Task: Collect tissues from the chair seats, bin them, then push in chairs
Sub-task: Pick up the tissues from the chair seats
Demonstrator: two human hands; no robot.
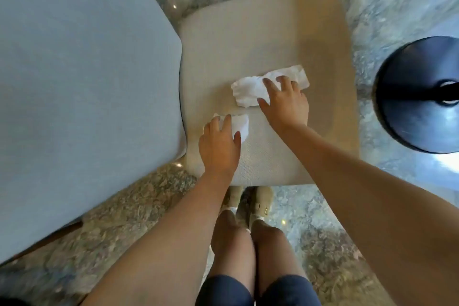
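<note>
A beige cushioned chair seat [260, 40] fills the middle of the head view. Two crumpled white tissues lie on it. The larger tissue [248, 90] sits mid-seat, and my right hand [285, 104] lies over its right part with fingers spread and curling onto it. The smaller tissue [239, 125] lies nearer the seat's front left, and my left hand [219, 144] covers its left side, thumb and fingers closing around it.
A large grey-blue upholstered surface [82, 87] borders the seat on the left. A black round pedestal base [419, 94] stands on the mottled stone floor [372, 2] at the right. My legs and shoes [258, 204] are just in front of the seat.
</note>
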